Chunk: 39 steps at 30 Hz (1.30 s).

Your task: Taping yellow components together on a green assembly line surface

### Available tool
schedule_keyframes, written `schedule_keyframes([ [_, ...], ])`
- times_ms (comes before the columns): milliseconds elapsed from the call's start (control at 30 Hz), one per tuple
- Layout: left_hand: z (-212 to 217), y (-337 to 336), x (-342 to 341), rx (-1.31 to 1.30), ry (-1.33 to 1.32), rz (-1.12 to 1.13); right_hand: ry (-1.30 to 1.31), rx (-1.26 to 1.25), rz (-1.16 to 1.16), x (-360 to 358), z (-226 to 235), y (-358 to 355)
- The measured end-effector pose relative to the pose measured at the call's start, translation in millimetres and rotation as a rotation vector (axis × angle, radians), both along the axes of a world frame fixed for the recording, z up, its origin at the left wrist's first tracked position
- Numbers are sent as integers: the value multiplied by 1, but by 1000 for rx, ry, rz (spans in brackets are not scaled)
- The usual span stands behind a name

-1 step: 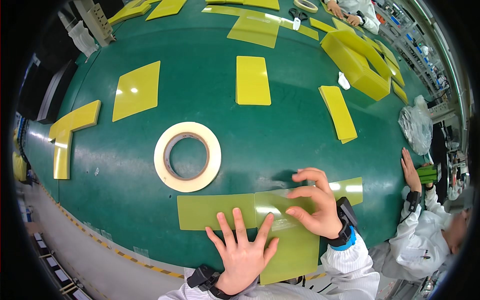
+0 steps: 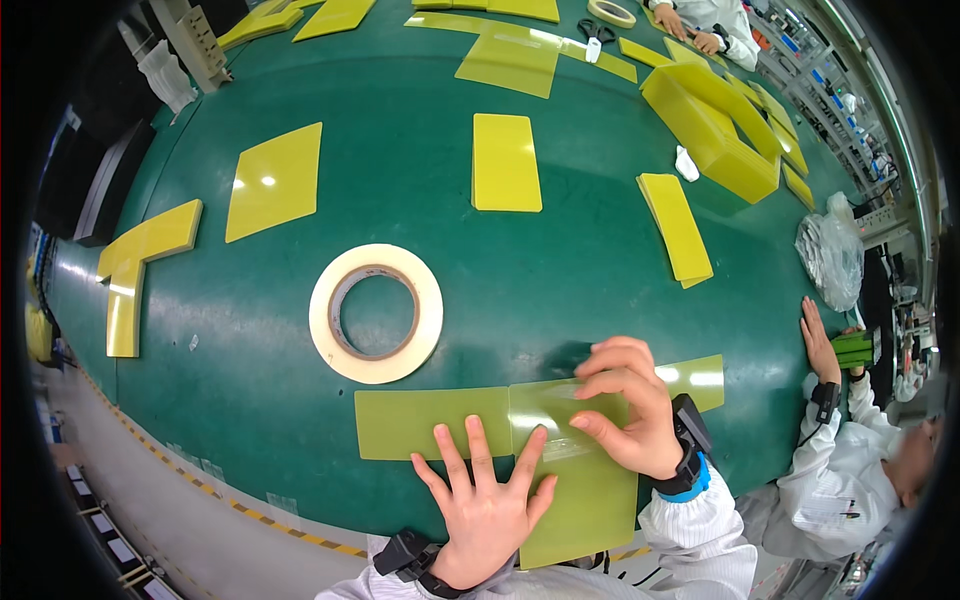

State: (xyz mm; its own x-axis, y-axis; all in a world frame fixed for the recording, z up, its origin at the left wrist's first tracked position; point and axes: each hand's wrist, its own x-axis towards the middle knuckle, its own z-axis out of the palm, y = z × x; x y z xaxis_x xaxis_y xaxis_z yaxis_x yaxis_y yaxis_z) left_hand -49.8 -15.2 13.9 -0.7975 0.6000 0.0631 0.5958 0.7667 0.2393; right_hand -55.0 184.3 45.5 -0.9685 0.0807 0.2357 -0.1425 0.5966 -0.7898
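Note:
My left hand (image 2: pixel 487 505) lies flat with fingers spread, its fingertips on the lower edge of a yellow-green sheet (image 2: pixel 400 420) and across onto the sheet beside it. My right hand (image 2: pixel 640 410) hovers at the seam area with bent fingers, thumb and index apart. Beside its fingertips, a glossy clear strip (image 2: pixel 545 415) lies over the joined sheets; whether a finger touches it I cannot tell. A larger yellow-green sheet (image 2: pixel 580 515) extends toward me, and another piece (image 2: pixel 700 382) shows beyond my right hand. A roll of cream tape (image 2: pixel 425 315) lies just beyond the left sheet.
Yellow plates (image 2: pixel 505 160) and a narrow stack (image 2: pixel 678 230) lie farther off on the green table (image 2: pixel 400 170). A yellow box-like frame (image 2: pixel 710 130) stands far right, near black-handled scissors (image 2: pixel 596 32). A co-worker's hand (image 2: pixel 820 345) rests at the right edge.
The upper fingers of my right hand have curled slightly lower. My left hand and the sheets look the same.

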Motion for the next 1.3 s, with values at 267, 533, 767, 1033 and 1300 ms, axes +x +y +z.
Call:
schedule_keyframes([
  [267,-8,1,1,90,32,14,-171,35,88,-31,-2,-34],
  [533,-6,0,0,59,42,12,-131,124,92,-27,-22,-38],
  [767,-7,1,1,82,32,12,-118,125,88,-27,-23,-37],
  [1033,-7,1,1,87,33,14,-185,-3,59,-26,-23,-33],
  [1300,-8,0,2,88,34,14,-100,92,85,-27,-26,-37],
])
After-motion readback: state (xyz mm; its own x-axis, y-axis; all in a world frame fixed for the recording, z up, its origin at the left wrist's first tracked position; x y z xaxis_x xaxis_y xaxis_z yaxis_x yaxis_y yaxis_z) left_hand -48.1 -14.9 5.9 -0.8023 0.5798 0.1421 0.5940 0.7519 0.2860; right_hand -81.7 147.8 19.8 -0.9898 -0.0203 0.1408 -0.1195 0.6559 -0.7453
